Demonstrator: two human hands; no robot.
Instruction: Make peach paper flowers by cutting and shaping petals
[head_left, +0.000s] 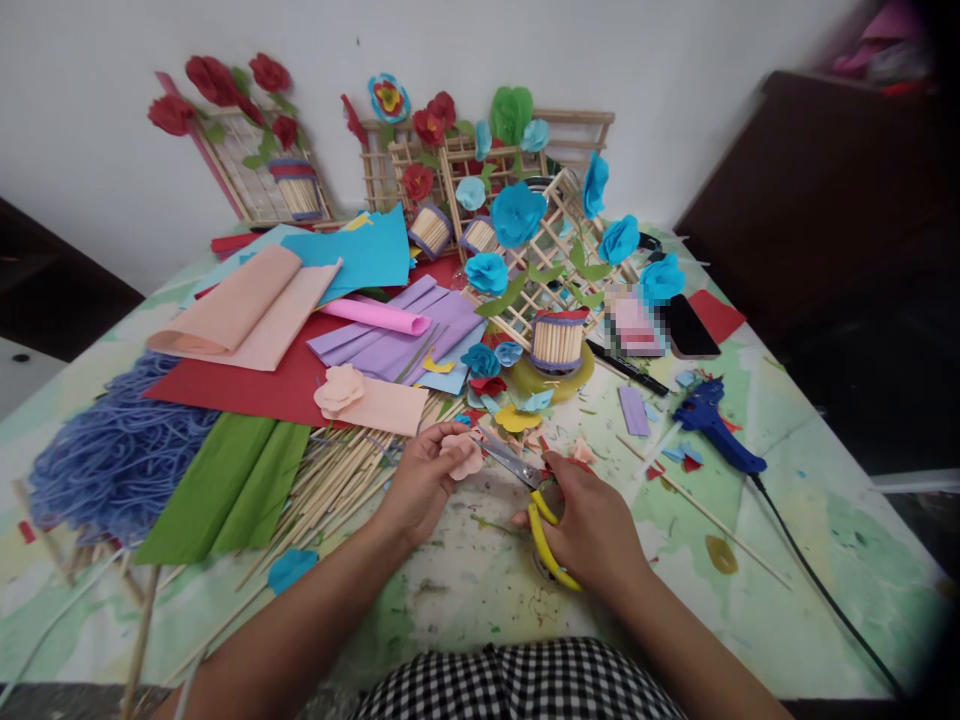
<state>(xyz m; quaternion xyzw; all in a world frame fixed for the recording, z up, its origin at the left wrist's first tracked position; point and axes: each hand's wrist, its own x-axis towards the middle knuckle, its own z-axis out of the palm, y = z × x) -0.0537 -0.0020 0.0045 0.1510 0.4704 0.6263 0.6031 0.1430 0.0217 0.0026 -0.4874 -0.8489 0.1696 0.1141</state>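
My left hand (422, 478) pinches a peach paper petal piece (460, 456) between thumb and fingers. In my right hand (596, 525) is a pair of scissors (546, 535) with yellow handles, the fingers closed around them. The metal blades point left, and their tips reach the edge of the petal piece; whether they touch it I cannot tell. Just beyond my left hand, a peach paper flower (340, 392) lies by a flat peach strip (394, 405). Small paper scraps and a yellow paper flower shape (517, 418) lie close beyond the blades.
Blue yarn (124, 450), green paper (217, 485) and thin sticks (330, 475) cover the left side. A stick lattice (551, 260) with blue flowers stands at the back. To the right lie a blue glue gun (716, 425) with its cord, a black marker (628, 368) and a phone (691, 327).
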